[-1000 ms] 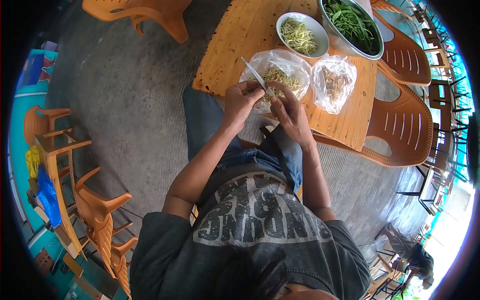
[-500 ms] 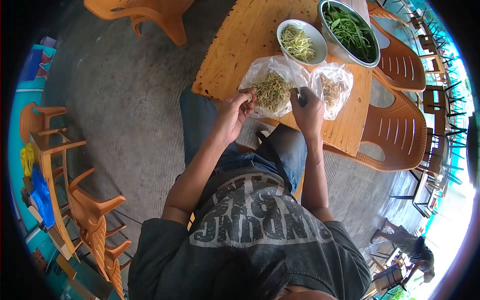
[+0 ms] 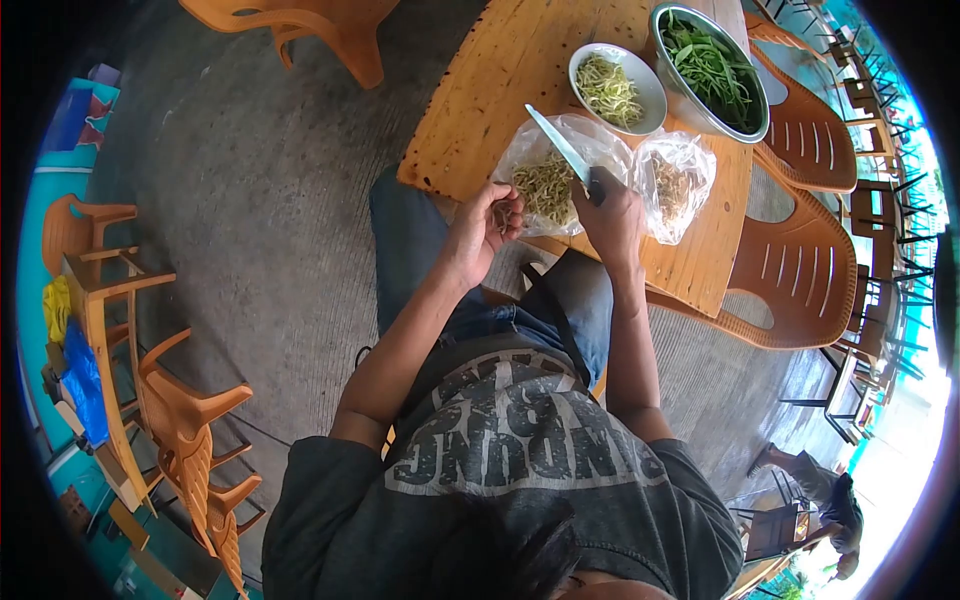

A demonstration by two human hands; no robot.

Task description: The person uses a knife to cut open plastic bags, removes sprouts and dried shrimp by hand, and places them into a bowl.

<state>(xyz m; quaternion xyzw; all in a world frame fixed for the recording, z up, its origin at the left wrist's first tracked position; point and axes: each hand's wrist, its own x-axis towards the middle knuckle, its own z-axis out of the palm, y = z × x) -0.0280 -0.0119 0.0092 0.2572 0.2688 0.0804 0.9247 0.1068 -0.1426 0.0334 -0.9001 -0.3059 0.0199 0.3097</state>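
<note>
My right hand (image 3: 612, 215) grips the dark handle of a knife (image 3: 560, 143), whose pale blade slants up and left over a clear plastic bag (image 3: 522, 150) of bean sprouts (image 3: 545, 190). At that bag's left edge my left hand (image 3: 485, 228) is closed, with a few thin brownish strands, apparently bean sprouts, between curled fingers. Right of my right hand lies a second plastic bag (image 3: 701, 160) with brownish scraps (image 3: 674, 188). A white bowl (image 3: 652, 92) holding paler sprouts (image 3: 608, 90) stands behind the bags.
A metal bowl (image 3: 672, 72) of green leaves (image 3: 708, 68) stands on the wooden table (image 3: 470, 110). Orange plastic chairs (image 3: 795, 265) line the table's right side; another chair (image 3: 330, 30) is at upper left. A person (image 3: 825, 495) bends over at lower right.
The knife blade has swung from pointing away to slanting left, toward my left hand. My left fingers have curled further inward. The whole view has shifted slightly.
</note>
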